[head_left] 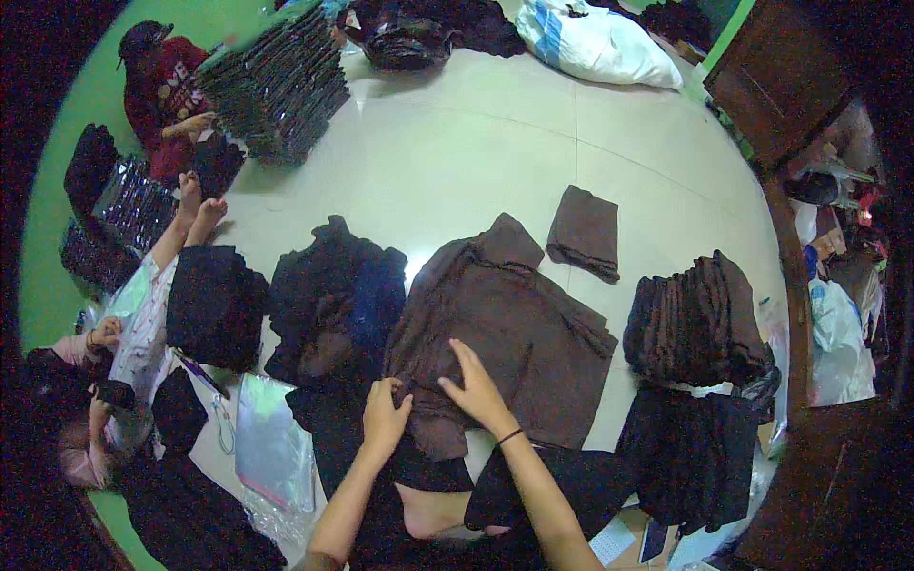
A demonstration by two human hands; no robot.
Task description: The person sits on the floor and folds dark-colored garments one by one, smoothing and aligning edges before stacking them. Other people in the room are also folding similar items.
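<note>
One brown garment (pixel 543 352), one lettered shirt (pixel 171 90)

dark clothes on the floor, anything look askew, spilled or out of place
Mainly the crumpled dark heap just left of the spread brown garment: it lies loose and bunched, while the black stack on its other side is squarely folded. It may simply be unfolded so far. I see no spill or damage.

L fingers (pixel 387 385) at edge of dk brn garment (pixel 533 343), R fingers (pixel 463 356) over it, folded brn cloth (pixel 584 233) nearby.
</note>
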